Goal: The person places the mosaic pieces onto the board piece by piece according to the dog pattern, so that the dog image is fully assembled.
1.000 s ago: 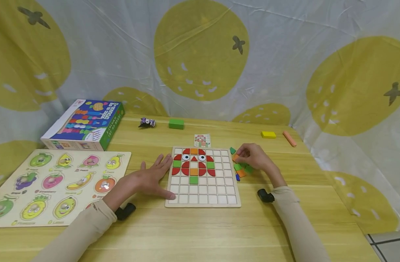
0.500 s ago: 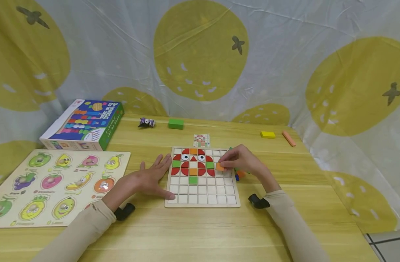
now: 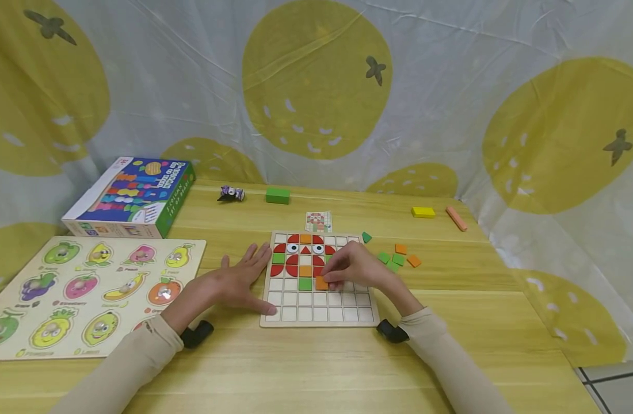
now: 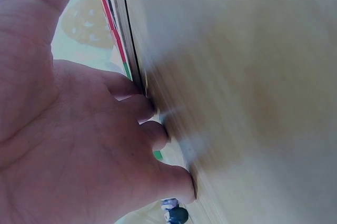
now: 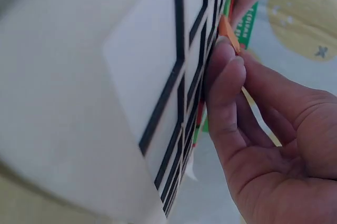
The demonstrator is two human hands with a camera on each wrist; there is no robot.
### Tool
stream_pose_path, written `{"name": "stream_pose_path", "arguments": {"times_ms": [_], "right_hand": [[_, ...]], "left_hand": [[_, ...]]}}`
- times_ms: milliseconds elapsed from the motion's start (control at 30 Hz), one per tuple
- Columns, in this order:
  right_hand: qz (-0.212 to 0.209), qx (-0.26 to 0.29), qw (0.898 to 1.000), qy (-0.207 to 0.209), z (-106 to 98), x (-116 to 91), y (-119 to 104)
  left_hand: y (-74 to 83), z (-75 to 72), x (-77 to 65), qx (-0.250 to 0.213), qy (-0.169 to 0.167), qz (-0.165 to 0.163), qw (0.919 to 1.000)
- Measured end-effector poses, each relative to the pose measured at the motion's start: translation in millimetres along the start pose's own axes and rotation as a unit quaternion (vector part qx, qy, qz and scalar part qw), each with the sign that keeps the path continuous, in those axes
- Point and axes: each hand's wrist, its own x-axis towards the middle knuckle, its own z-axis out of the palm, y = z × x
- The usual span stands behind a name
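My right hand (image 3: 355,265) pinches an orange square tile (image 3: 321,283) between thumb and fingers over the wooden grid board (image 3: 320,322), just right of a green square tile (image 3: 305,284). In the right wrist view the orange tile (image 5: 229,33) is tilted, one edge close to the board. My left hand (image 3: 239,283) lies spread with straight fingers along the board's left edge, its thumb on the lower left corner. Red, green, orange and eye-marked tiles form a figure on the upper rows; the right hand hides part of it.
Loose green tiles (image 3: 389,259) and orange tiles (image 3: 407,255) lie right of the board. A small picture card (image 3: 319,221) is behind it. To the left are a fruit puzzle board (image 3: 96,310) and a box (image 3: 135,195). Green (image 3: 278,196) and yellow (image 3: 423,212) blocks stand farther back.
My right hand has picked the orange tile from the loose pile and carried it left and nearer over the board. The left hand stays in place.
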Motion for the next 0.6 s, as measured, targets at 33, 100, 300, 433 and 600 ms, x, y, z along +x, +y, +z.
{"name": "stream_pose_path", "arguments": {"times_ms": [33,100,300,433,600], "right_hand": [[-0.003,-0.008,1.000,0.002,1.1,0.1,-1.0],[-0.012,-0.023,1.000,0.008,3.1,0.7,-2.0],[-0.027,-0.072,0.997,0.031,7.2,1.7,-3.2],[-0.028,-0.089,0.995,0.038,8.8,2.1,-3.8],[-0.026,-0.092,0.995,0.040,11.0,2.0,-4.6]], "left_hand": [[0.1,-0.1,-0.1,-0.001,0.000,0.000,1.0000],[-0.5,-0.2,0.2,-0.003,-0.001,0.000,1.0000],[-2.1,0.2,1.6,-0.003,-0.002,-0.001,1.0000],[-0.6,-0.1,0.3,-0.003,-0.002,-0.002,1.0000],[-1.1,0.0,-0.3,0.000,-0.001,0.000,1.0000]]}}
